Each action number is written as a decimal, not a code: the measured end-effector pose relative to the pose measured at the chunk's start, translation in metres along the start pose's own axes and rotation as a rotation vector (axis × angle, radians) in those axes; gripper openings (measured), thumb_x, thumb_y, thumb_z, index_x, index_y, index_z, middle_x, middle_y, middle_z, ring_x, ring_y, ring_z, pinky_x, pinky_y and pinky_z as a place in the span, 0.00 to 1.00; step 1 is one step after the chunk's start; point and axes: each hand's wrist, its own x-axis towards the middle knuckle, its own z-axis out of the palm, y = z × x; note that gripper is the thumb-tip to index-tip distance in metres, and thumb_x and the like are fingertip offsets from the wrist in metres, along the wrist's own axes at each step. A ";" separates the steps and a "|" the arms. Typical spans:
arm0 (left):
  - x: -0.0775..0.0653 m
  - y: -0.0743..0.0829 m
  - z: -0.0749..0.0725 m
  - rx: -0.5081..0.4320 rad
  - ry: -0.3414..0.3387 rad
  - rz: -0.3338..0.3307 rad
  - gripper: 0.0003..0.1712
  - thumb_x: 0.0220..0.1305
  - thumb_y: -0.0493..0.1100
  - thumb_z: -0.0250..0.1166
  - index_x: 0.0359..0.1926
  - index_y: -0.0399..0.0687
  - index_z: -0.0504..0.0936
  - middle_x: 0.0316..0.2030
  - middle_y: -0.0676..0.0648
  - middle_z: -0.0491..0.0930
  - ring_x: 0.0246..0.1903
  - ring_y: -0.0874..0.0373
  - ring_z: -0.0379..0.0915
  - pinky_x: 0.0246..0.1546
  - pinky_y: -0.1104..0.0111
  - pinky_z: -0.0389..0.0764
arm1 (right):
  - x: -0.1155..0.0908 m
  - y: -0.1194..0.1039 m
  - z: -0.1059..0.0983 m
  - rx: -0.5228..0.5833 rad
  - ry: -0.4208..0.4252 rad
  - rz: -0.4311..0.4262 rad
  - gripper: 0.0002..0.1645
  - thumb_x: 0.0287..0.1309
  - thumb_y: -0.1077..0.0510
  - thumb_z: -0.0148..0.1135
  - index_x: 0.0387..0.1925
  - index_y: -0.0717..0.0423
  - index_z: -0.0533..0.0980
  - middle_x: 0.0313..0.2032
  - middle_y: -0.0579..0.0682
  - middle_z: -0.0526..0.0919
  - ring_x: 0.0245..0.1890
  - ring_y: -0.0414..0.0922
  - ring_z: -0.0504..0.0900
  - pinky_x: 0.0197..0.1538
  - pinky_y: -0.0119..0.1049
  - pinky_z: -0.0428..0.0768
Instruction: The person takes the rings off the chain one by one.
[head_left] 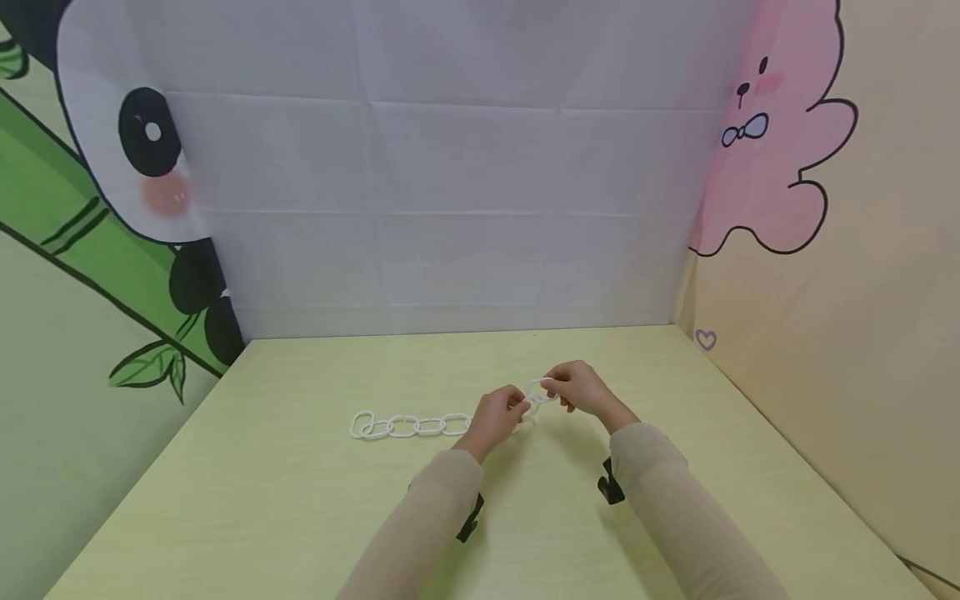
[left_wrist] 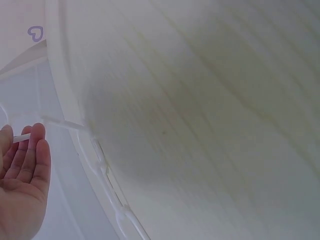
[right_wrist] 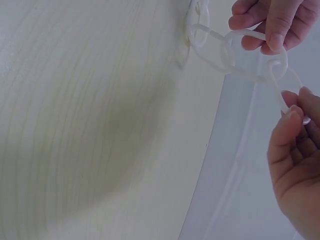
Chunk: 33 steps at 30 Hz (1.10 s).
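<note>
A white chain of oval plastic links [head_left: 391, 427] stretches along the table to the left of the hands. My left hand [head_left: 497, 419] pinches a link [right_wrist: 250, 32] near the chain's right end, thumb against fingers. The end link [right_wrist: 276, 85], looped through that one, is held between thumb and fingertips of my right hand [head_left: 583, 388]. Both hands are raised over the table, close together, and this part of the chain hangs between them and the table. In the left wrist view, a bit of white link [left_wrist: 21, 138] shows at the left hand's fingertips.
The pale wood-grain table [head_left: 300, 517] carries the rest of the chain. A white cloth [head_left: 450, 167] hangs behind its far edge. Walls with cartoon figures stand at both sides, a pink bear [head_left: 780, 183] on the right. Black straps [head_left: 611, 485] show at the sleeves.
</note>
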 end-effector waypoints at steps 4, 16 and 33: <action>0.000 0.000 -0.002 -0.008 0.011 0.022 0.07 0.65 0.39 0.57 0.38 0.38 0.77 0.30 0.44 0.79 0.26 0.59 0.74 0.25 0.70 0.75 | -0.001 0.000 0.001 0.006 0.000 0.004 0.14 0.62 0.59 0.56 0.41 0.68 0.78 0.27 0.59 0.78 0.14 0.41 0.66 0.20 0.33 0.73; 0.000 -0.003 -0.003 -0.046 0.046 0.032 0.07 0.65 0.39 0.57 0.35 0.38 0.77 0.28 0.44 0.79 0.26 0.59 0.74 0.24 0.70 0.73 | -0.001 0.002 0.005 0.070 0.010 0.019 0.11 0.62 0.61 0.56 0.42 0.65 0.77 0.25 0.56 0.76 0.15 0.42 0.67 0.21 0.34 0.75; 0.000 -0.003 -0.008 -0.101 0.080 0.007 0.09 0.67 0.38 0.55 0.37 0.36 0.78 0.30 0.45 0.80 0.27 0.58 0.76 0.26 0.71 0.74 | -0.001 0.004 0.012 0.122 0.013 0.028 0.13 0.63 0.63 0.55 0.46 0.65 0.76 0.23 0.53 0.75 0.15 0.42 0.68 0.19 0.34 0.76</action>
